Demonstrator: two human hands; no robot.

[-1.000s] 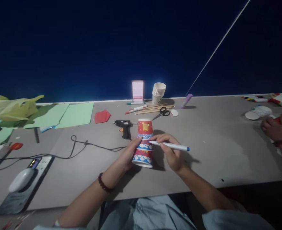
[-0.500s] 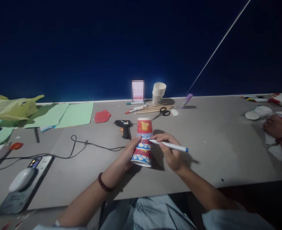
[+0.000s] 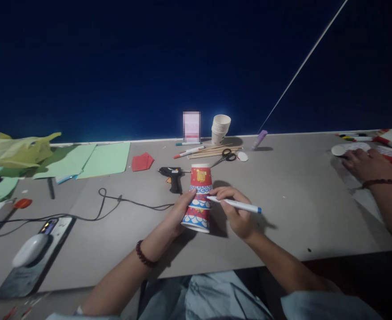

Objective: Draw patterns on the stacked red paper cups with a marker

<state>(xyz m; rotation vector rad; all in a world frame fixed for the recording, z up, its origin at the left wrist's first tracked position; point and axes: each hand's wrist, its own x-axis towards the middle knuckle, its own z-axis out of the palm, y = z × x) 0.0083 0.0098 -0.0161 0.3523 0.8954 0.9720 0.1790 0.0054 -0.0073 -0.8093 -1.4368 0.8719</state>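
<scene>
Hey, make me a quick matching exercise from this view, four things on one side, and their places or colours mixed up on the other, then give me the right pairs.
Things
1. Blue-ended marker
2. Red-and-blue cups
3. Glue gun
4. White cups

Places or colours
A. Black, lying on the table
B. Nested, near the blue wall
C. In the camera wearer's right hand
D. In the camera wearer's left hand

Right pairs
1-C, 2-D, 3-A, 4-B
</scene>
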